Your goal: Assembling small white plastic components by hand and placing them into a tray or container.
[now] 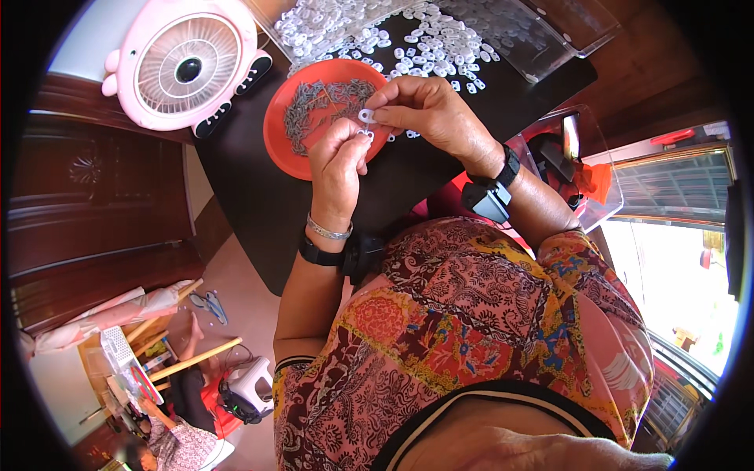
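Over the near right rim of an orange-red bowl (pixel 276 149), my two hands meet with closed fingertips. Between the thumb and fingers of my right hand (pixel 430 114) is a small white oval plastic piece (pixel 365 115) with a hole in it. Just below it, my left hand (pixel 338 161) pinches another small white plastic piece (pixel 367 133), partly covered by the fingers. The two pieces are very close; whether they touch I cannot tell. Many small grey pin-like pieces (pixel 302 110) lie in the bowl. Beyond my right hand, similar white oval pieces (pixel 448 43) are spread on the dark table (pixel 243 180).
A pink animal-shaped fan (pixel 188 71) stands at the far left. Clear plastic trays (pixel 542 67) sit at the back, one heaped with white pieces. To the right is a clear bin (pixel 605 188) with dark and orange items. Another person (pixel 184 443) sits at the lower left.
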